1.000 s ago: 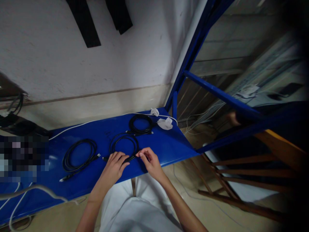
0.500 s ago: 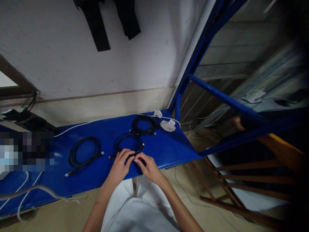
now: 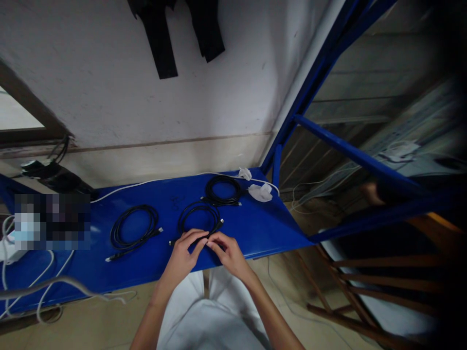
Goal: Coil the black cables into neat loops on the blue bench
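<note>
On the blue table lie three coiled black cables. The middle coil sits right in front of me. My left hand rests on its near edge, fingers pressed on the cable. My right hand meets the left one at the same spot and pinches the cable where its two ends stick out. A second coil lies to the left and a third coil farther back near the wall.
A white cable runs along the table's back edge to crumpled white paper. More white cables hang at the left. A blue frame and wooden slats stand to the right, the table's front edge by my body.
My right hand moved left along the middle coil's near edge until it met the left hand. The view drifted slightly, and the other coils stayed put.
</note>
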`<state>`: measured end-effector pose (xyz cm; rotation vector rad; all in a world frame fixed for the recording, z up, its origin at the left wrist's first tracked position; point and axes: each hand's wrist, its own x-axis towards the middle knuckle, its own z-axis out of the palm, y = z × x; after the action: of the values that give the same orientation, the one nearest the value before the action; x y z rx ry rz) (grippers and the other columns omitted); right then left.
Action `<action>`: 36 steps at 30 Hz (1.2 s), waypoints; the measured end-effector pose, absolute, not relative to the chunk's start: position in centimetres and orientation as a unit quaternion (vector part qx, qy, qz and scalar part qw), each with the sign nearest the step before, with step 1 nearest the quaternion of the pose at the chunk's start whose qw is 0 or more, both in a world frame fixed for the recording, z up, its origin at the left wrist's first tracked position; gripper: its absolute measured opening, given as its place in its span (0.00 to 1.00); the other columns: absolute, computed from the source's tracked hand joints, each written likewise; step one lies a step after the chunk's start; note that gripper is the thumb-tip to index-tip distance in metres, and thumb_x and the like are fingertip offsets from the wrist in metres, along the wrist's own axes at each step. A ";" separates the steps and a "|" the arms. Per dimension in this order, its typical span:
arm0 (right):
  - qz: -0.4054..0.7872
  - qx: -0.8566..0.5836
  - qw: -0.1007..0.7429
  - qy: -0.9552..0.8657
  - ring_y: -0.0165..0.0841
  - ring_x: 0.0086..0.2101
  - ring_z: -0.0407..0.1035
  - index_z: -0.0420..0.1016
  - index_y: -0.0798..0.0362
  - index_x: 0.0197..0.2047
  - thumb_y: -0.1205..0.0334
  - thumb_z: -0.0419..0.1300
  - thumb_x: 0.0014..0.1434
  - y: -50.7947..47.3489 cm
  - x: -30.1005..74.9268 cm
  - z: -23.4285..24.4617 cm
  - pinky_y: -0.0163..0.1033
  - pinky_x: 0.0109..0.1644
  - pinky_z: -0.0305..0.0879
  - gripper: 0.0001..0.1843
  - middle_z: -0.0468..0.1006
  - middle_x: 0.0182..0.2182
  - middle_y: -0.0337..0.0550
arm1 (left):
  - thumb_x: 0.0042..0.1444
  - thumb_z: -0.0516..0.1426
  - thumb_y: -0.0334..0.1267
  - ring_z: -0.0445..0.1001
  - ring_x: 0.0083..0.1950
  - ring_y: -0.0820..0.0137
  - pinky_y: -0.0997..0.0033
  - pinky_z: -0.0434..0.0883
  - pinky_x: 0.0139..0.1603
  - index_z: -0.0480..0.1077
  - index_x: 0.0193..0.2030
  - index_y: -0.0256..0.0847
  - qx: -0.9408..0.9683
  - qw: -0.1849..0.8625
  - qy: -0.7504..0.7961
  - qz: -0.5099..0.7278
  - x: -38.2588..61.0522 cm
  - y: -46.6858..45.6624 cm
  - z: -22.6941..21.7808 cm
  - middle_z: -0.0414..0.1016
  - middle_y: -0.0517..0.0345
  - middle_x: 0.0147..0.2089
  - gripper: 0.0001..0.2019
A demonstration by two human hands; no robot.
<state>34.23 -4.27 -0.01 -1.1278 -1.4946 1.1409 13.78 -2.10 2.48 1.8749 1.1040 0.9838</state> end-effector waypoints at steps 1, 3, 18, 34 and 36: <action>0.466 -0.457 0.458 -0.603 0.37 0.40 0.77 0.83 0.48 0.45 0.49 0.64 0.74 -4.3 34.3 -0.1 0.40 0.47 0.73 0.13 0.85 0.39 0.41 | 0.75 0.57 0.43 0.82 0.60 0.59 0.57 0.77 0.63 0.82 0.59 0.49 0.731 0.371 0.429 0.378 13.7 -2.1 2.5 0.84 0.49 0.58 0.14; 0.473 -0.453 0.462 -0.598 0.38 0.41 0.78 0.83 0.48 0.45 0.49 0.64 0.73 -4.3 34.3 -0.2 0.40 0.48 0.73 0.13 0.85 0.40 0.42 | 0.76 0.55 0.42 0.82 0.61 0.59 0.57 0.77 0.63 0.81 0.60 0.50 0.729 0.383 0.429 0.371 13.7 -2.1 2.6 0.83 0.48 0.60 0.15; 0.380 -0.473 0.481 -0.633 0.39 0.44 0.75 0.82 0.48 0.45 0.55 0.63 0.75 -5.2 33.5 0.0 0.42 0.51 0.70 0.09 0.80 0.41 0.44 | 0.74 0.55 0.36 0.82 0.56 0.62 0.62 0.76 0.61 0.83 0.50 0.44 0.750 0.411 0.413 0.313 14.1 -0.2 3.1 0.84 0.50 0.53 0.12; 0.173 -0.552 0.474 -0.664 0.56 0.75 0.53 0.84 0.46 0.48 0.63 0.64 0.72 -6.4 32.2 -1.4 0.65 0.71 0.70 0.06 0.54 0.77 0.51 | 0.72 0.58 0.33 0.82 0.50 0.65 0.65 0.76 0.56 0.80 0.47 0.43 0.753 0.406 0.414 0.310 14.0 -0.2 2.2 0.83 0.53 0.48 0.08; 0.153 -0.546 0.461 -0.682 0.58 0.77 0.48 0.83 0.46 0.50 0.65 0.64 0.72 -6.4 32.6 -1.4 0.68 0.72 0.67 0.07 0.44 0.81 0.48 | 0.73 0.57 0.34 0.82 0.50 0.65 0.64 0.76 0.57 0.79 0.47 0.43 0.754 0.405 0.411 0.313 14.0 -0.3 2.1 0.83 0.53 0.48 0.08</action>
<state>32.61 -6.44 -1.44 -1.3438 -1.6778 0.3762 13.96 -0.28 2.06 1.9044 1.0363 0.7911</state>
